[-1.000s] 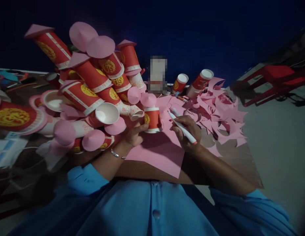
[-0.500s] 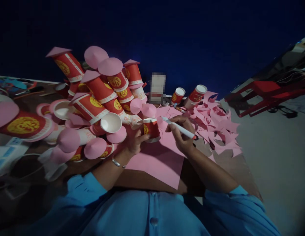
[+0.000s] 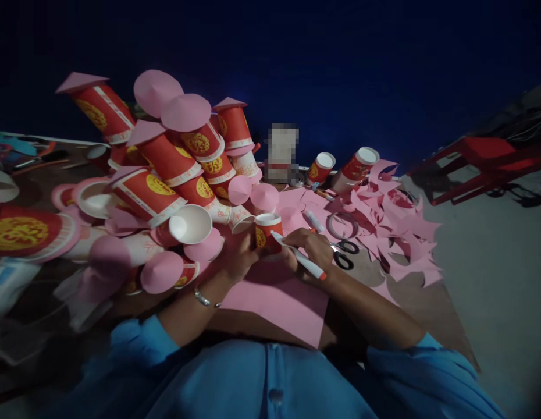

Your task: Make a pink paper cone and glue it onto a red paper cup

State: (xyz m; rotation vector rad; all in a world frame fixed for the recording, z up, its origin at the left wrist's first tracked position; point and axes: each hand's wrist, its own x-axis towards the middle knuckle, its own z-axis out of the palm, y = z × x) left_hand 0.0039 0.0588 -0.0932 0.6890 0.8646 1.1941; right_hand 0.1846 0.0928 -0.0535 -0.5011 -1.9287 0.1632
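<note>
Pen tip at the foot of a red cup on pink paper.

The left hand (image 3: 238,256) curls round the upside-down cup (image 3: 267,231), which stands on the sheet (image 3: 279,299) near the table's middle. The right hand (image 3: 312,251) pinches a white pen (image 3: 299,256), tip against the cup's base. Scissors (image 3: 345,254) lie just right; cup pile (image 3: 166,174) far left.

Matt pink paper sheet (image 3: 279,302) on a brown wooden table (image 3: 431,311). Glossy red paper cup (image 3: 267,231); smooth white plastic marker (image 3: 299,258). Thin metal bracelet (image 3: 203,299).
</note>
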